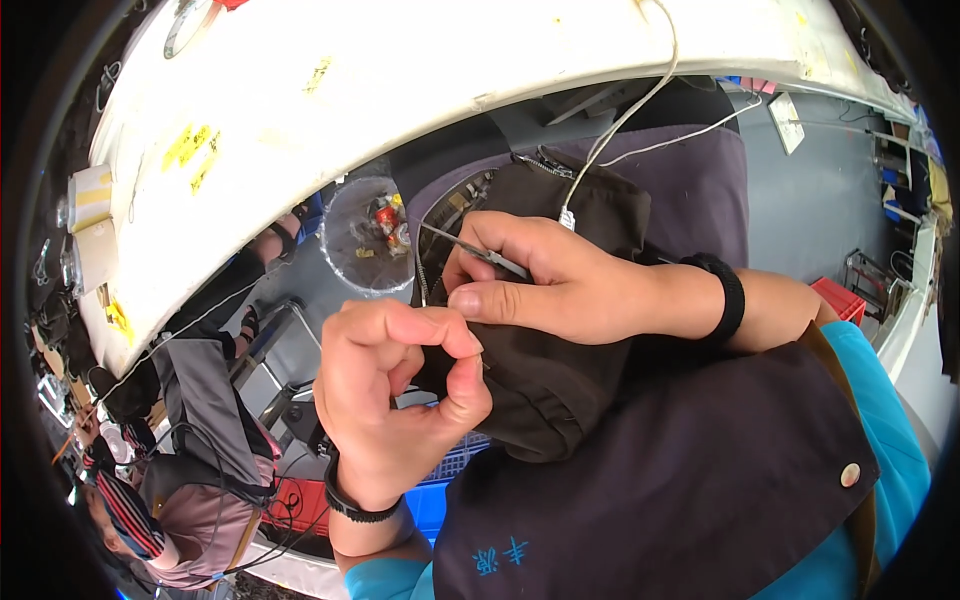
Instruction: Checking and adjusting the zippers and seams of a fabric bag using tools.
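Note:
My right hand [550,280] is closed on small metal snips [470,247], their thin blades pointing up and left. It rests over a dark brown garment [540,400] with zippers, lying on my lap. My left hand [395,390] is just below and left of the snips, its thumb and forefinger tips pinched together; what is between them, if anything, is too small to make out. A white cord [602,142] hangs down to the garment beside my right hand.
A white table [450,50] curves across the top. A lined bin [350,235] with scraps stands below it. Red [300,500] and blue [428,508] crates sit low behind me. A co-worker [180,500] works at the left. A red crate [838,298] stands at right.

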Demonstrator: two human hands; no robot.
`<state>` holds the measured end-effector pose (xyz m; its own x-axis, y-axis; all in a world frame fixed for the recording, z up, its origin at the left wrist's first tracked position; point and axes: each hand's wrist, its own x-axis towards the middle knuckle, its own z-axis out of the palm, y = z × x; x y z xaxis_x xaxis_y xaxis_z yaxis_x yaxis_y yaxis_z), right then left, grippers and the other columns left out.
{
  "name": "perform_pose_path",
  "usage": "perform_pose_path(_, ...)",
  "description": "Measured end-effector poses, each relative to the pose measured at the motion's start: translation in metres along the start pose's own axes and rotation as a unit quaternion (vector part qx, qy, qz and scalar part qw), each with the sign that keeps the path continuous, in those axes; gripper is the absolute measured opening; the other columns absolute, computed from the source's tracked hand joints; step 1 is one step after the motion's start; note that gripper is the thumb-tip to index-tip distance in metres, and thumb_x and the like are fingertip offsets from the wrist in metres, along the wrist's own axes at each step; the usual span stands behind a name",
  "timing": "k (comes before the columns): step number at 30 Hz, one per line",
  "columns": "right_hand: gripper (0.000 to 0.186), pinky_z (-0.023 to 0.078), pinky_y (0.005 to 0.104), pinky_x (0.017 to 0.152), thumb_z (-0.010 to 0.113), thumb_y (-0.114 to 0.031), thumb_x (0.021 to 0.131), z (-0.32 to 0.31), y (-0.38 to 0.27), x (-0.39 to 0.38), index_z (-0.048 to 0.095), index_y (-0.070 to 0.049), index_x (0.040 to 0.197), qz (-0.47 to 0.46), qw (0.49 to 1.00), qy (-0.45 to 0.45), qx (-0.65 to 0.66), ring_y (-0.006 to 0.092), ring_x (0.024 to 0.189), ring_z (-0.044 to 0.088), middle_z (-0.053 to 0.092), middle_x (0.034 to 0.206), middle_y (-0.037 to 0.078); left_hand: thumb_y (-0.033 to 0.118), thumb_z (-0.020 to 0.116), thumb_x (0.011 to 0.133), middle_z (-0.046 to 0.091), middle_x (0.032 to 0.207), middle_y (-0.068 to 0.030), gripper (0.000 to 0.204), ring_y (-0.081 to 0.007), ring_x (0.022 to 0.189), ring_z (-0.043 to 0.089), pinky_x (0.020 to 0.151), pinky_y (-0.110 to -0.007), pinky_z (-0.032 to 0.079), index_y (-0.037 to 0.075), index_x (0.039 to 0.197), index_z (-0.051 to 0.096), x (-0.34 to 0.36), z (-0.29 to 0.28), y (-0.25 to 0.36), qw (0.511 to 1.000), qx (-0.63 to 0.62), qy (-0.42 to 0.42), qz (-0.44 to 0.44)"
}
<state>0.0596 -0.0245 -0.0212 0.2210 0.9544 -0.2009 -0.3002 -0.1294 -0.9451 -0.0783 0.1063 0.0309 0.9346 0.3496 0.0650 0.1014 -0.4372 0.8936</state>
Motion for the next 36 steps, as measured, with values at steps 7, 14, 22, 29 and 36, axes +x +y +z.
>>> perform_pose_path(7,0.026,0.043,0.0257,0.076,0.059,-0.023,0.095,-0.001,0.001,-0.001,0.042,-0.006,0.085,0.022,1.000,0.004,0.006,0.0088,0.087,0.049,0.056,0.091,0.004,-0.005,0.069,0.073,0.065,0.084,-0.0034,0.044,0.0000,0.058,0.039,0.054,-0.013,0.031,0.005,0.104,0.039,-0.004,0.003,-0.005,0.969,-0.207,0.003,-0.135)
perform_pose_path(14,0.025,0.042,0.0248,0.076,0.058,-0.022,0.095,-0.001,0.002,-0.001,0.041,-0.007,0.084,0.025,0.999,0.009,0.021,0.0077,0.086,0.048,0.056,0.091,0.003,-0.001,0.069,0.078,0.062,0.084,-0.0044,0.041,-0.0009,0.064,0.043,0.057,-0.014,0.032,0.005,0.105,0.038,-0.002,0.001,-0.006,0.918,-0.355,0.048,-0.168)
perform_pose_path(22,0.025,0.042,0.0240,0.076,0.058,-0.022,0.095,-0.002,0.002,-0.002,0.041,-0.008,0.083,0.030,0.999,0.012,0.034,0.0061,0.085,0.046,0.056,0.090,0.001,-0.001,0.065,0.082,0.059,0.093,-0.0083,0.032,-0.0170,0.089,0.057,0.090,-0.034,0.042,0.001,0.108,0.048,-0.009,-0.050,-0.068,0.947,-0.216,0.199,-0.129)
perform_pose_path(29,0.023,0.041,0.0233,0.074,0.058,-0.020,0.095,-0.002,0.004,-0.002,0.043,-0.008,0.084,0.030,0.999,0.023,0.020,0.0048,0.082,0.044,0.053,0.088,-0.001,0.030,0.063,0.089,0.056,0.121,-0.0172,0.046,-0.0281,0.118,0.050,0.103,-0.038,0.034,-0.004,0.119,0.054,-0.038,-0.051,-0.057,0.977,0.088,0.108,-0.161)
perform_pose_path(36,0.023,0.042,0.0233,0.077,0.060,-0.016,0.094,0.001,0.004,-0.004,0.041,-0.008,0.084,0.041,0.996,0.023,0.077,0.0046,0.086,0.045,0.054,0.091,0.000,0.043,0.077,0.073,0.057,0.108,-0.0159,0.061,-0.0247,0.097,0.055,0.086,-0.033,0.042,-0.005,0.104,0.057,-0.023,-0.031,-0.015,0.975,-0.062,-0.163,-0.140)
